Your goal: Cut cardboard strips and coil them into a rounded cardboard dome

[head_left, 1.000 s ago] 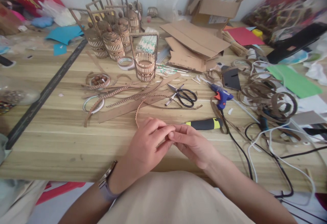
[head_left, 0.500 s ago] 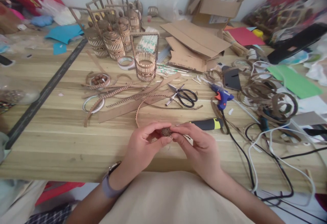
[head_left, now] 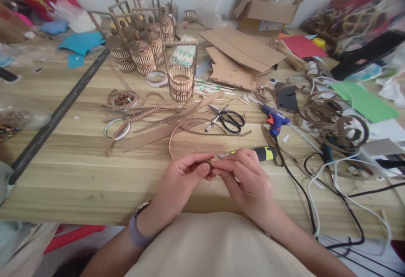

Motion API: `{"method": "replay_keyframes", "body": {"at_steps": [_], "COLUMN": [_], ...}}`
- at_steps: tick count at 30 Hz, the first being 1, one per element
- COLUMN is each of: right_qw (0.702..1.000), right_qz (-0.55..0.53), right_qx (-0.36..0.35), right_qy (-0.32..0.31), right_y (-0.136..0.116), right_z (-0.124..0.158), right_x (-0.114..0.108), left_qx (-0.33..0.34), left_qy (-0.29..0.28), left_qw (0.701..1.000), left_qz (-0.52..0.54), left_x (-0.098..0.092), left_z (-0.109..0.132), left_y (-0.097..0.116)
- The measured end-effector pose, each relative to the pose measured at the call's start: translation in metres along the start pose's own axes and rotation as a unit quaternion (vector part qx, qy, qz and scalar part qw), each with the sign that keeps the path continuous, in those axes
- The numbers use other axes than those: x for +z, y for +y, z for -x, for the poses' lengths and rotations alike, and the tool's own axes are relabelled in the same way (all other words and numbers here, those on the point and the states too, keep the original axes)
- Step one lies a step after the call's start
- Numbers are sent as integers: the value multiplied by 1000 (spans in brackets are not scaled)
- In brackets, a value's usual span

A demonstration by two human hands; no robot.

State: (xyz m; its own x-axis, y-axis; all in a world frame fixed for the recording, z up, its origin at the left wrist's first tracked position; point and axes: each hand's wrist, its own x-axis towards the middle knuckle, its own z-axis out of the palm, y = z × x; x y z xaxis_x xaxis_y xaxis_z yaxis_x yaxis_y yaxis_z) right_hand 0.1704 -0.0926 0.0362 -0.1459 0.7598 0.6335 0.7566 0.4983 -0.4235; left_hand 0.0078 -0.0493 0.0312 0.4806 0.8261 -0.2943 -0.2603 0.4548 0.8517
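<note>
A small brown coil of corrugated cardboard (head_left: 208, 163) is pinched between the fingertips of both hands, close to the table's front edge. My left hand (head_left: 185, 180) grips it with thumb and fingers, covering most of it. From the other side, the thumb and fingers of my right hand (head_left: 245, 180) close on its edge. Just beyond my right hand lies a utility knife (head_left: 266, 153) with a black and yellow handle. Corrugated cardboard strips (head_left: 152, 121) and black-handled scissors (head_left: 231, 121) are spread farther out. A small stick basket with a handle (head_left: 181, 84) stands behind them.
Several lidded stick baskets (head_left: 142, 53) stand at the back left. A blue glue gun (head_left: 274, 119) sits to the right, near tangled cables (head_left: 341, 201) and cardboard rolls (head_left: 351, 129). Flat cardboard (head_left: 243, 51) lies behind. A bowl of brown beads (head_left: 124, 100) is on the left.
The coil has been turned in my fingers: its round face showed before, and now it is mostly covered. My left thumb has moved up over it, and my right fingers are more curled.
</note>
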Motion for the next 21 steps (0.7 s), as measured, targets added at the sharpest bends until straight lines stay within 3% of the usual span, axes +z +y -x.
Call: {"method": "replay_keyframes", "body": {"at_steps": [4,7,12,15,18,21], "right_qw": [999,995,964,954,964,982], "right_qz": [-31,-77,-203,-233,-209,-150], "right_qx": [-17,12,77,78,74,76], "right_qy": [-31,-60,-155,-171,-149,-86], "right_y": [6,9,12,12,10,6], "right_z": [-5,-8,-8,-7,-6,-3], "right_x": [-9,-12,-12,-13,-12,-8], "left_qx": [-23,-40,-84,-95,-97,-67], "left_qy": [-25,-56,-134,-181,-158,-83], "left_qw": [999,998,986,978,982,994], "left_qz": [0,-12,-52,-47,-42,-29], "left_x": [-3,-6,-15,-19,-19,-15], "left_z": [0,1,-2,-6,-9,-8], "left_y": [6,10,17,17,13,7]}}
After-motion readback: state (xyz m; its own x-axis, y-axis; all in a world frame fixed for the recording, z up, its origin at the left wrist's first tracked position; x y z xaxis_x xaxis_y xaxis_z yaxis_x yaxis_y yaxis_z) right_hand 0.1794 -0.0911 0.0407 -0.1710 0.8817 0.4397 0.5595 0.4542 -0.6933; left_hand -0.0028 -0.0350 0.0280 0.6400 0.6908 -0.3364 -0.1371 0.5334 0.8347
